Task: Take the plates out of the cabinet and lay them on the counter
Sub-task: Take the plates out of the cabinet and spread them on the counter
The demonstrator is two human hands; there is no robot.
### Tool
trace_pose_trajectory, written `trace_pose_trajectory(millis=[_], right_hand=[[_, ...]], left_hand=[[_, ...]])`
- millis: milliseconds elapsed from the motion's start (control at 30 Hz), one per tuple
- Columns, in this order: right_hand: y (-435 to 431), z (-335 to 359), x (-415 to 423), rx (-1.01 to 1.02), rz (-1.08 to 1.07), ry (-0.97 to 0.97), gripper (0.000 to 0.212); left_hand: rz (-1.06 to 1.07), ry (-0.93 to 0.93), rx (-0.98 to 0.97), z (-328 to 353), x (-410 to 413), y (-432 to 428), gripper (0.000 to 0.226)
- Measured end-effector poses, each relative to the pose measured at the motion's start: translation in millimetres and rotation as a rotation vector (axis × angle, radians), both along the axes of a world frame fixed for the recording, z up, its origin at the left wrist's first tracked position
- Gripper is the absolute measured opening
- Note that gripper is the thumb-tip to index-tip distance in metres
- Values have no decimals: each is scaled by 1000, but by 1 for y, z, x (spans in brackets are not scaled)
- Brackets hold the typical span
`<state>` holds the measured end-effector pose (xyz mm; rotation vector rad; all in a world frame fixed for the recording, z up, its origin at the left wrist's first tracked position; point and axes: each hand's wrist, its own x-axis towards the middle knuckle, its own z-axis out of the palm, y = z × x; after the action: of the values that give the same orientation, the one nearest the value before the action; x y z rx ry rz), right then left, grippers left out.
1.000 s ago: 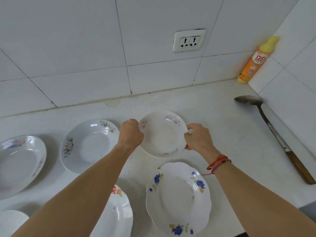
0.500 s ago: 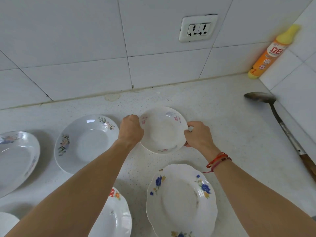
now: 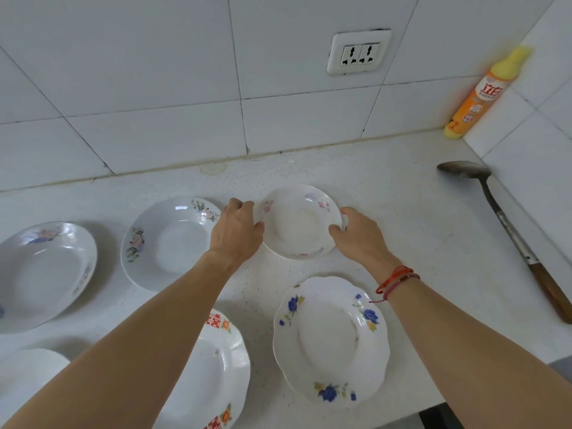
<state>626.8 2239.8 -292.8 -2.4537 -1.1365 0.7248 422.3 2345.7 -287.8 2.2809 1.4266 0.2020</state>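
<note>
Small pink-flowered plate flat on worktop, centre of view. Left hand at plate's 9 o'clock rim, right hand at 3 o'clock rim; both loosely curled, fingers touching edge, firm grip or mere contact cannot tell. Pink-floral plate at 9 o'clock, just beside left hand. Blue-flowered plate at 6 o'clock. Red-patterned plate at 7 o'clock. Spatula at 3 o'clock, well apart. Orange bottle at 2 o'clock against wall.
</note>
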Motion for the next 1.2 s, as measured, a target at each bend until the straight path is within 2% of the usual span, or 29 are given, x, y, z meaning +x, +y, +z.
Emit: trace_pose_trajectory(millis=[233,433,633,833,1200], right_hand=[[-24,30,-32,11,82,-90,60],[-46,59,-70,79,149,-183,60],[-77,73,-120,68,306,-351,63],[-94,78,-157,75,392,-348,66],[-117,84,-180,80,485,-366,68]], left_hand=[[35,54,92,27,-51,-23,61],[63,0,129,58,-102,-60,63],[93,7,178,70,-161,-100,70],[128,22,235,81,-193,-131,74],[202,94,226,85,-229,-176,76]])
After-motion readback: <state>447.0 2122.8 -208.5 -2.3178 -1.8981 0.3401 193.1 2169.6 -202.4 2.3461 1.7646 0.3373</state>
